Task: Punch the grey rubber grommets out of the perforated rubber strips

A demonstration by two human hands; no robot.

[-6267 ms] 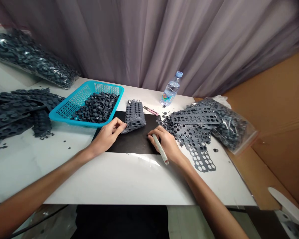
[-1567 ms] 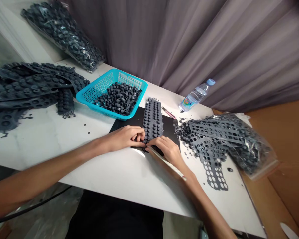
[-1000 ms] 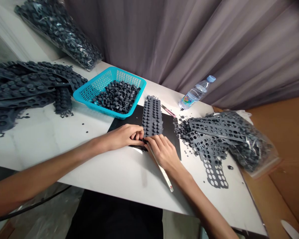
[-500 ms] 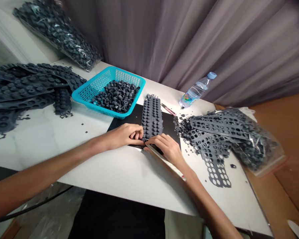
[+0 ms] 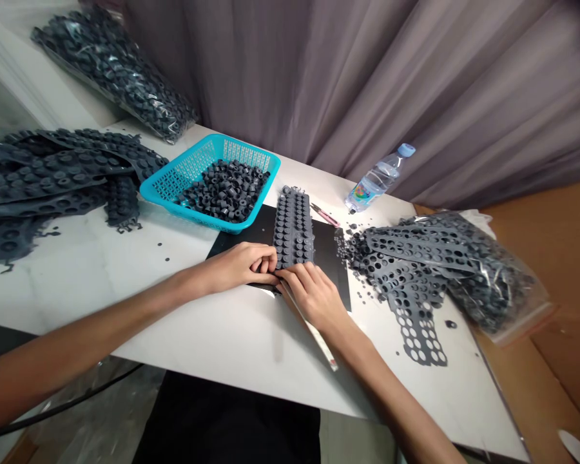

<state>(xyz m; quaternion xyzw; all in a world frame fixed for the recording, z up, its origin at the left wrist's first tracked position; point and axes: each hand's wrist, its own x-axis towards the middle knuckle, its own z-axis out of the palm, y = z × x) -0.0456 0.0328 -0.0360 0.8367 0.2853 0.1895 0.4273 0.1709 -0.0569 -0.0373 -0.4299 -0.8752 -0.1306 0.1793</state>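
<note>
A dark grey rubber sheet with rows of round raised studs lies lengthwise away from me on a black mat. My left hand is closed at the near left corner of this sheet, fingers curled and thumb pressed along its edge. My right hand grips a thin, whitish stick with red marks on its rear end. The stick's front tip meets the sheet's near end, close to my left fingertips, and is partly hidden by my fingers.
A blue basket holds small dark rubber rings. Studded sheets and a filled plastic bag are at left. Pink-handled cutters, a water bottle, punched-out sheets and another bag sit right.
The rear end of the stick has swung left and toward me, with my right hand turning along. My left hand stays at the sheet's corner.
</note>
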